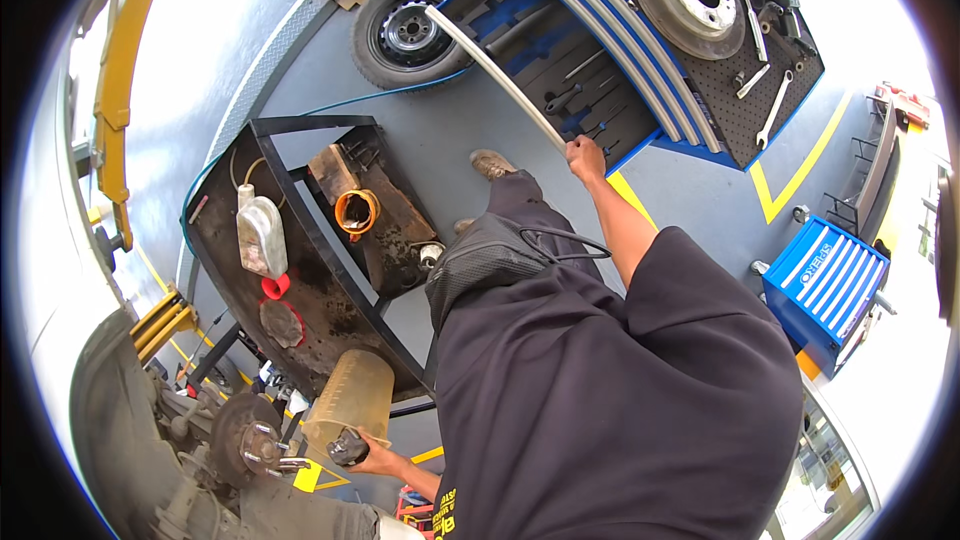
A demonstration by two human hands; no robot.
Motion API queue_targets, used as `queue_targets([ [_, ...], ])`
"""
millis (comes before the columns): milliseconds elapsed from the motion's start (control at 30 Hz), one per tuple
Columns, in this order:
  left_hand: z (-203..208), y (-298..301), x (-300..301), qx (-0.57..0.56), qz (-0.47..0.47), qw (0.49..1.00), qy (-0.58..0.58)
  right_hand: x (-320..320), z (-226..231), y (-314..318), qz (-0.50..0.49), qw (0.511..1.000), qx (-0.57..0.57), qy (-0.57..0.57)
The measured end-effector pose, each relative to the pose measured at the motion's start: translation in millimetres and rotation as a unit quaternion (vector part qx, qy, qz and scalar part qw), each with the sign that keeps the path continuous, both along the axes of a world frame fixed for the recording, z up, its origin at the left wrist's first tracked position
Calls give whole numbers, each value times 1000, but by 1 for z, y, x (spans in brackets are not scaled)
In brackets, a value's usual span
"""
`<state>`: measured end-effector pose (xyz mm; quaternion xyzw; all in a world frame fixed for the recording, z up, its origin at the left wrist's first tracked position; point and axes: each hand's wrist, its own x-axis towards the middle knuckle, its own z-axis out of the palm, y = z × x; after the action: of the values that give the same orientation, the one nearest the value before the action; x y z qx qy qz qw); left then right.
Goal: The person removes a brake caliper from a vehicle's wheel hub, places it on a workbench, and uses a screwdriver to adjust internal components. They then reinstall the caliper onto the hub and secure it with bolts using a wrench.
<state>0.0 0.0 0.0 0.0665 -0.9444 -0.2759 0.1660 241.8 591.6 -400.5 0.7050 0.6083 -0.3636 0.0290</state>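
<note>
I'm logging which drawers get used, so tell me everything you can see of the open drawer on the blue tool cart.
The open drawer belongs to a blue tool cart and is pulled far out. It looks like metal, with a pale handle bar along its front edge, gripped by the right hand. Inside, a dark and blue moulded liner holds several slim dark hand tools in cut-out slots; some slots look empty. A wheel lies on the floor just beyond it.

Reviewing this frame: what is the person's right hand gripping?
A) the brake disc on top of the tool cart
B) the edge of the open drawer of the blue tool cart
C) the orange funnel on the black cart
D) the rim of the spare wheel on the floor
B: the right hand is closed on the pale front edge of the open drawer of the blue tool cart, with tools lying in the drawer behind it.
</note>
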Motion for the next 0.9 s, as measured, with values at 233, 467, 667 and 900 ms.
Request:
queue_targets([
  [233, -7, 13, 0, 51, 19, 998, -31, 18, 23, -6, 17, 981, -139, 138],
  [467, -13, -7, -12, 93, 6, 995, -31, 21, 53, -2, 63, 997, 0, 35],
  [667, -16, -15, -13, 108, -13, 993, -56, 89, 51, 68, 113, 978, 157, -78],
  [900, -13, -13, -14, 87, 3, 994, -69, 85, 52, 133, 243, 947, 50, -202],
])
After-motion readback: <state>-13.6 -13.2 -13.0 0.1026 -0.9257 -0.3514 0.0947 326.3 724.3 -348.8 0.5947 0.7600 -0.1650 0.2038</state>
